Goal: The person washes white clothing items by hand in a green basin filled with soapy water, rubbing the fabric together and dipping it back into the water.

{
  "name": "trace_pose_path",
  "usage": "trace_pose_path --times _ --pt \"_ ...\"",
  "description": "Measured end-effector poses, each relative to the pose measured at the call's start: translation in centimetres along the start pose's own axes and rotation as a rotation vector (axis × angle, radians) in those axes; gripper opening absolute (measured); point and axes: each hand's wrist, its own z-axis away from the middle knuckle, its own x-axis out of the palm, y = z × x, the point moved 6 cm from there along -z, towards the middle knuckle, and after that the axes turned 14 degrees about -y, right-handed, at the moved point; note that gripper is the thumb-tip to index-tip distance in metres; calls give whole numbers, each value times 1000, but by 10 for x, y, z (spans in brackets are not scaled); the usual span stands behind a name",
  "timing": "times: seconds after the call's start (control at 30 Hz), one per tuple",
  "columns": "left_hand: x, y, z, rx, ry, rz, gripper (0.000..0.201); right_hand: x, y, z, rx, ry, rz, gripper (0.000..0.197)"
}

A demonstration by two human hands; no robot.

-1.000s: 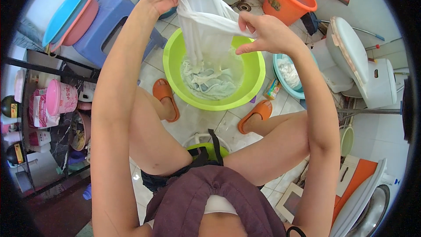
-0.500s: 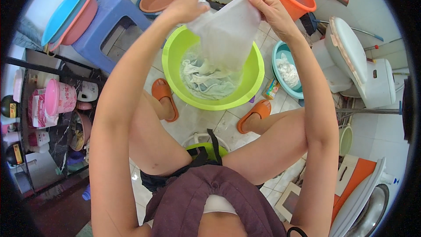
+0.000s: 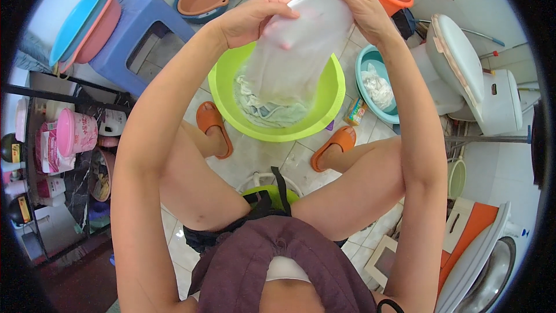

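I can't make out the laundry under the white cloth [image 3: 298, 52], which hides part of the green basin [image 3: 333, 95]. My left hand [image 3: 249, 20] and right hand [image 3: 359, 3] both pinch the cloth's top edge, fingers closed, holding it above the basin.

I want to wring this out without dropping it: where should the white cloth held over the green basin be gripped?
Probably keep the top edge of the white cloth, coming from each side as the left hand and right hand do. It hangs lengthwise into the green basin, so its bunched middle, taken from the front, looks the natural second grip.
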Motion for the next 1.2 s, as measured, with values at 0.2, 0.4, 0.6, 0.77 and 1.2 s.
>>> trace_pose_path --times 0.2,0.4,0.6,0.77,1.2 --pt "12 -13 -9 -53 -20 361 44 13 4 -6 -3 -19 21 25" --pt "-5 -95 -14 -258 98 239 45 13 80 -5 162 -101 761 20" --pt "-30 -162 11 -357 270 142 40 8 195 96 1112 -722 274 18" --pt "-35 -177 -8 -202 427 -41 40 20 331 200 1428 -870 411 21" --pt "6 -178 -16 437 401 1033 49 73 397 215 936 327 698 27"
